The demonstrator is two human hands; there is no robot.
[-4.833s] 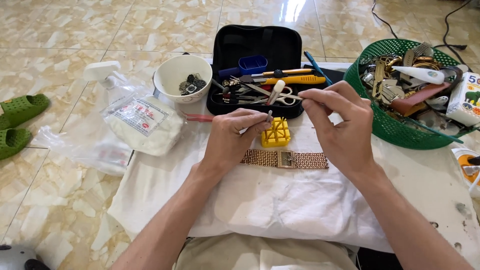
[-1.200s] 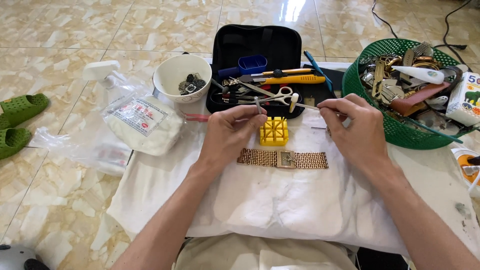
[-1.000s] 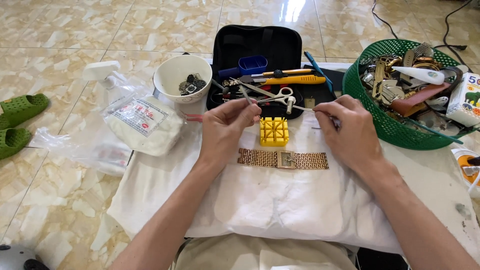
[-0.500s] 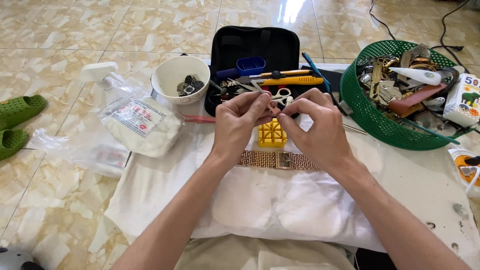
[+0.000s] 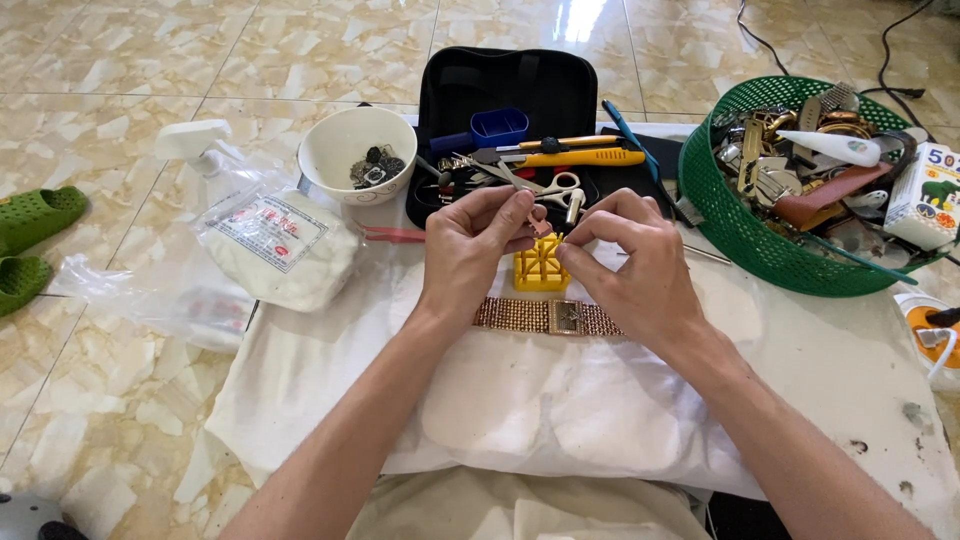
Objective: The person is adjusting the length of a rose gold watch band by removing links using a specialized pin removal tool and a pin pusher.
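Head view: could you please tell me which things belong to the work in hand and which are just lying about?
In hand: left hand, right hand, yellow block, gold watch band, white cloth.

Lying about: bowl, tool case, green basket, plastic bag, green slippers.

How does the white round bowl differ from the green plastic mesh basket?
The white round bowl is smaller and solid-walled, while the green plastic mesh basket is larger with open lattice sides. The bowl holds a few small dark parts; the basket is heaped with tools and straps. Both sit open on the work surface, beyond the hands.
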